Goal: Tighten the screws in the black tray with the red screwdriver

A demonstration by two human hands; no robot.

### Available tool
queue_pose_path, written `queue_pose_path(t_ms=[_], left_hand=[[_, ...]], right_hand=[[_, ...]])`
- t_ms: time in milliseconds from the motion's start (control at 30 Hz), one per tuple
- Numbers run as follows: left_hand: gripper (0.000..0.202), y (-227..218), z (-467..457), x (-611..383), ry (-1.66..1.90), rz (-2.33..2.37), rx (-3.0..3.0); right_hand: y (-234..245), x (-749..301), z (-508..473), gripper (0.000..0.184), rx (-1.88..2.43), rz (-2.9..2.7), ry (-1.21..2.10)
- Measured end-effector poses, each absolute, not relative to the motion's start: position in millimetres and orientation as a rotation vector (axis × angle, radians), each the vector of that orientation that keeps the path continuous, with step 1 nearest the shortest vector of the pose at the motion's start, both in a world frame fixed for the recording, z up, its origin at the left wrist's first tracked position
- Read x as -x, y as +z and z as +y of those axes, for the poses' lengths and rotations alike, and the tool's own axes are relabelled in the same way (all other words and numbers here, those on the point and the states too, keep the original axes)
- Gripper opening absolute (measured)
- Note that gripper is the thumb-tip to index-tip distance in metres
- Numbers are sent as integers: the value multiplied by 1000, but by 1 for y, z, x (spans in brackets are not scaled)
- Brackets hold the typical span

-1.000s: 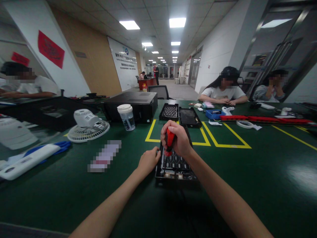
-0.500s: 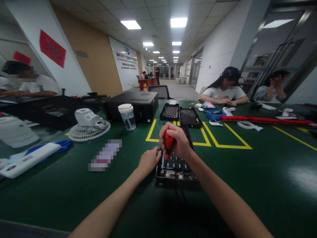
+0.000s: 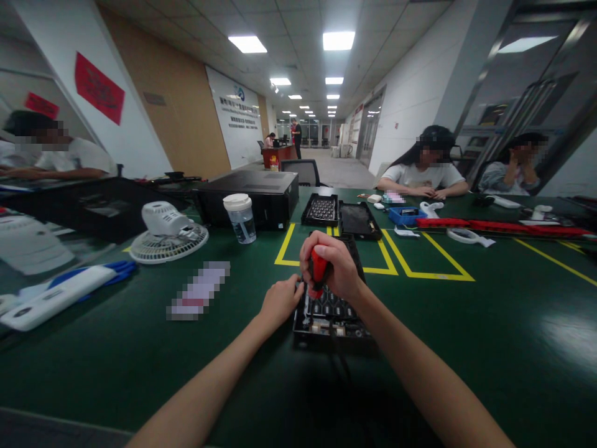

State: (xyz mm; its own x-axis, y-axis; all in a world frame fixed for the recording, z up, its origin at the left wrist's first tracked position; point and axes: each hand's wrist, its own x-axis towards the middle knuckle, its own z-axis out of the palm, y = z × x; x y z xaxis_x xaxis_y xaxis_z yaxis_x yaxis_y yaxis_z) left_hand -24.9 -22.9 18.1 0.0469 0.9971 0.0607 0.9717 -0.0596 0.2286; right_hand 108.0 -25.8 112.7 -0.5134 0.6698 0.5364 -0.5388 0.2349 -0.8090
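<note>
In the head view, my right hand (image 3: 333,264) is closed around the red handle of a screwdriver (image 3: 319,264). The tool stands nearly upright, pointing down into an open black case (image 3: 301,336). Its tip cannot be made out. Rows of dark cell-like shapes fill the case, with small pale parts and a black cable at the near end. My left hand (image 3: 281,302) grips the left rim of this case, its fingers curled at the edge. My right hand and forearm hide much of the case's far and right parts.
Two more black trays (image 3: 321,210) lie beyond the yellow tape. To the left are a lidded cup (image 3: 240,218), a white fan (image 3: 168,239), a black computer case (image 3: 252,186) and a blurred-out flat object (image 3: 200,289). A blue box (image 3: 407,215) stands right, near a seated person.
Both hands, the screwdriver and the black case hold almost the same places. The whole view has shifted very slightly.
</note>
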Motion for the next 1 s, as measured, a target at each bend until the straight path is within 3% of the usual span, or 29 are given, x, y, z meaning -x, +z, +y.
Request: queue_pose_path(t_ms=[1000], left_hand=[[34, 12, -21, 27, 332, 2048, -2226]], right_hand=[[111, -109, -23, 15, 72, -1469, 1500]])
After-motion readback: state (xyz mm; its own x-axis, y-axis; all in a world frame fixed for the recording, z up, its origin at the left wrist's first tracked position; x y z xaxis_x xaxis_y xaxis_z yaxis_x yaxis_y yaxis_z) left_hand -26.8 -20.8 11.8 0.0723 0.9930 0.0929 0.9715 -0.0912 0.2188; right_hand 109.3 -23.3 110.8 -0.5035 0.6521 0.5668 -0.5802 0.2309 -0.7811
